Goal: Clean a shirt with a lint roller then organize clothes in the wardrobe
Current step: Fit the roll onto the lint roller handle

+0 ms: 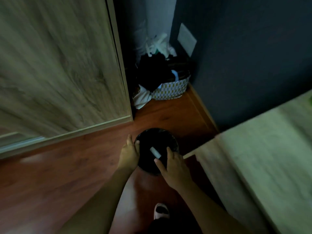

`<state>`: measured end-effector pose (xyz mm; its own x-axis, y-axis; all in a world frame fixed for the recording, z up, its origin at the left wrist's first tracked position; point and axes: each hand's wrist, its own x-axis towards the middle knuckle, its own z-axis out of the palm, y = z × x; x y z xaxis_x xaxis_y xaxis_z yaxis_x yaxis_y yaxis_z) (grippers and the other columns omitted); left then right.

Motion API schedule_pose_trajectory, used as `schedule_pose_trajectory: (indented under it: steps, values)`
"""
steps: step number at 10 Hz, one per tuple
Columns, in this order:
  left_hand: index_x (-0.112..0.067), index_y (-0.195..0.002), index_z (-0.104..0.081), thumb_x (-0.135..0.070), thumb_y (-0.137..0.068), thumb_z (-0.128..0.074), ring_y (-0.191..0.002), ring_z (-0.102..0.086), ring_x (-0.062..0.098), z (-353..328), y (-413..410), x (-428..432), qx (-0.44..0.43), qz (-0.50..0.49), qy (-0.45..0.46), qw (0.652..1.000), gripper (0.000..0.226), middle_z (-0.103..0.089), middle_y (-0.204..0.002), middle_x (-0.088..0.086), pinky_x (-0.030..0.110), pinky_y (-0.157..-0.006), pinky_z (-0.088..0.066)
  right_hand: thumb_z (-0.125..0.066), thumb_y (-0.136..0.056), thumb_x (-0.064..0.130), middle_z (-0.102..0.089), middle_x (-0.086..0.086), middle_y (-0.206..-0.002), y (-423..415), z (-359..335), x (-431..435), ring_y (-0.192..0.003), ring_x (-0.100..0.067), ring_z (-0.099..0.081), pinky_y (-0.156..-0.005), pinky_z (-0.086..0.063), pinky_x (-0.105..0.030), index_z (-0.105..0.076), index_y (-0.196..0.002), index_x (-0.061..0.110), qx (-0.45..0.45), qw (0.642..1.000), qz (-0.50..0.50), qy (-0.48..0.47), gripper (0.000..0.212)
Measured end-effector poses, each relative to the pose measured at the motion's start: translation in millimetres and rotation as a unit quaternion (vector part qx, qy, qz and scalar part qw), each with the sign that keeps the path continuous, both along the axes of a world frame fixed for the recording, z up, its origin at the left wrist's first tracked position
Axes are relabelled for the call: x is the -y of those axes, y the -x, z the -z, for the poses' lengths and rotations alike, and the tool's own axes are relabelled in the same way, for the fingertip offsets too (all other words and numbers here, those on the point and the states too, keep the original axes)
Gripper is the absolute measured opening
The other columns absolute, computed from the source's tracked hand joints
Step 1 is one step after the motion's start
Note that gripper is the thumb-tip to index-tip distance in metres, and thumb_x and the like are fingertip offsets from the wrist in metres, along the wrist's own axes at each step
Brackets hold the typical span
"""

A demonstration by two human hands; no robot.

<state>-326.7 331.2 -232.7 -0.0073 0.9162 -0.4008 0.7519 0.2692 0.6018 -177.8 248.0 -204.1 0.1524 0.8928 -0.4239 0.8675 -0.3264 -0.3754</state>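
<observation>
A round black bin (173, 142) with a dark liner stands on the wooden floor below me. A small white rolled strip (155, 153), blurred, lies inside it. My left hand (129, 153) grips the bin's left rim, thumb over the edge. Over the near right rim hovers my right hand (173, 167), fingers spread, its index fingertip just beside the white strip. The wardrobe's wood-grain door (64, 68) fills the left of the view. No shirt or lint roller shows.
A patterned laundry basket (170, 92) heaped with dark and white clothes sits in the far corner by the dark wall. A bed with a pale cover (263, 159) runs along the right. My foot in a white slipper (161, 211) is on the floor near me.
</observation>
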Motion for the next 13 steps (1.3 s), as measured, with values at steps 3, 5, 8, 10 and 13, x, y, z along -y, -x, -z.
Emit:
schedule_pose_trajectory:
  steps: [3, 5, 8, 10, 13]
  values:
    - [-0.002, -0.142, -0.033, -0.024, -0.1, -0.038, -0.129, -0.043, 0.035, -210, -18, 130, 0.078, 0.128, -0.108, 0.983, 0.047, -0.046, -0.139, 0.021, 0.034, -0.102, -0.034, -0.033, -0.091, 0.055, -0.037, -0.008, -0.146, -31, -199, 128, -0.132, -0.023, -0.034, -0.103, -0.032, -0.03, -0.025, -0.144, 0.014, -0.015, 0.989, 0.036, -0.144, 0.068]
    - [-0.004, -0.143, -0.032, -0.024, -0.1, -0.039, -0.134, -0.036, 0.029, -248, -62, 208, 0.102, 0.155, -0.161, 0.969, 0.048, -0.041, -0.144, 0.017, 0.032, -0.108, -0.028, -0.003, -0.077, 0.078, -0.046, -0.003, -0.133, -84, -232, 227, -0.122, -0.018, -0.042, -0.1, -0.034, -0.026, -0.037, -0.138, 0.018, -0.015, 0.98, 0.063, -0.188, 0.092]
    - [-0.001, -0.141, -0.034, -0.023, -0.099, -0.042, -0.133, -0.038, 0.03, -249, -177, 281, 0.097, 0.14, -0.181, 0.969, 0.048, -0.041, -0.144, 0.019, 0.033, -0.108, -0.03, -0.019, -0.086, 0.067, -0.052, -0.006, -0.128, -222, -235, 308, -0.119, -0.022, -0.046, -0.1, -0.039, -0.032, -0.044, -0.132, 0.013, -0.002, 0.978, 0.031, -0.206, 0.076]
    - [-0.004, -0.144, -0.029, -0.028, -0.098, -0.044, -0.136, -0.034, 0.027, -268, -256, 306, 0.077, 0.15, -0.212, 0.962, 0.053, -0.039, -0.146, 0.017, 0.026, -0.108, -0.025, -0.025, -0.083, 0.06, -0.053, -0.006, -0.125, -303, -220, 318, -0.116, -0.024, -0.047, -0.098, -0.039, -0.037, -0.045, -0.131, 0.013, 0.009, 0.983, 0.038, -0.179, 0.07]
    - [-0.006, -0.148, -0.016, -0.033, -0.095, -0.051, -0.141, -0.021, 0.032, -264, -329, 275, -0.016, 0.214, -0.214, 0.953, 0.069, -0.009, -0.156, 0.019, 0.036, -0.113, -0.022, -0.056, -0.083, 0.034, -0.049, -0.009, -0.126, -355, -174, 305, -0.115, -0.028, -0.047, -0.1, -0.039, -0.041, -0.041, -0.136, 0.02, 0.005, 0.992, -0.024, -0.122, 0.056]
